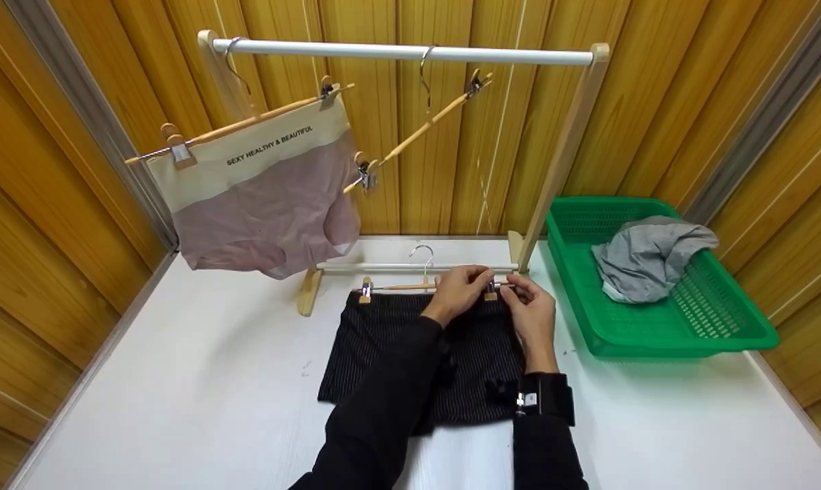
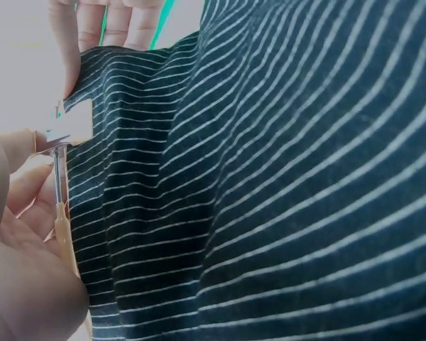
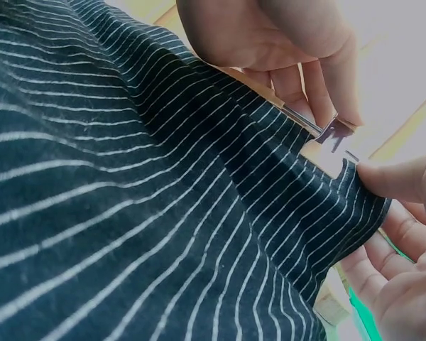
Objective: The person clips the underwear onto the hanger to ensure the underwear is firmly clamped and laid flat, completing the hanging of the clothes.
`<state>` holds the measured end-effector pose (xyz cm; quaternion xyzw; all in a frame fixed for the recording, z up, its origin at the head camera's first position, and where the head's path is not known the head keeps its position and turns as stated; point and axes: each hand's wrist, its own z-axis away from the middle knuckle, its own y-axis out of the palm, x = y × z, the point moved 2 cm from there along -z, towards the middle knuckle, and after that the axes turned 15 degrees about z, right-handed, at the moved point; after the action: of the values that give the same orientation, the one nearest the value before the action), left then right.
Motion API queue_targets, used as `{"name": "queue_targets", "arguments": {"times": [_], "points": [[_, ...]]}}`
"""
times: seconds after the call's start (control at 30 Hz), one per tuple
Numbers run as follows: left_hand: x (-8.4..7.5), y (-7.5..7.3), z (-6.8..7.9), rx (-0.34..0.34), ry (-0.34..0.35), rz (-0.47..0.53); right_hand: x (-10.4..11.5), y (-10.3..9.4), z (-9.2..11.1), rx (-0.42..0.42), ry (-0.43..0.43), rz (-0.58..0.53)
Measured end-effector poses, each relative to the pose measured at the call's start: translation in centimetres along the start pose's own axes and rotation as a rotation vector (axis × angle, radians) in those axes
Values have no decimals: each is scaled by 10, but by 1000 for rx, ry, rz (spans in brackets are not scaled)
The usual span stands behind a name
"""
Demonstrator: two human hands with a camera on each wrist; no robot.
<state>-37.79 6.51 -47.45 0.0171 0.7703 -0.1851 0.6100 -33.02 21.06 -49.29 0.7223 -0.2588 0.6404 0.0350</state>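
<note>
Yellow-brown panels (image 1: 444, 184): the far, left and right sides are closed in by them.
White table (image 1: 192, 408): its surface is occupied by a rack, a basket and a dark garment.
Rack (image 1: 566, 146): a white rail is carried by wooden uprights at the far side of the table.
Green basket (image 1: 655, 344): it is placed at the right, just beside the rack's right foot.
Mauve underwear (image 1: 267, 197): it is hung at the left of the rail by two clips; its cream waistband is printed "SEXY HEALTHY & BEAUTIFUL".
Black striped garment (image 1: 379, 340): it is spread on the table, on the near side of the rack, with its waistband turned to the far side.
Grey cloth (image 1: 648, 255): it is crumpled inside the basket and draped over its far right rim.
Upper clip hanger (image 1: 424, 129): it is hooked on the rail, right of the underwear.
Lower clip hanger (image 1: 400, 287): it is laid along the garment's waistband, its hook seen across the rack's low bar.
Left hand (image 1: 458, 292): the right clip (image 1: 491, 292) is pinched between thumb and fingers.
Right hand (image 1: 536, 313): the waistband's right corner is gripped, thumb on top, fingers beneath, just beside that clip.
Left clip (image 1: 365, 291): its pad is set over the waistband's left end.
</note>
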Motion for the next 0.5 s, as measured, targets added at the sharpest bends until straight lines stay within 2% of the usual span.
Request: {"name": "queue_targets", "arguments": {"times": [0.33,0.5], "points": [[-1,-7,5,-19,16,-154,0,-3,0,41,77,1],[-1,-14,9,-12,36,-179,4,-5,0,33,58,115]]}}
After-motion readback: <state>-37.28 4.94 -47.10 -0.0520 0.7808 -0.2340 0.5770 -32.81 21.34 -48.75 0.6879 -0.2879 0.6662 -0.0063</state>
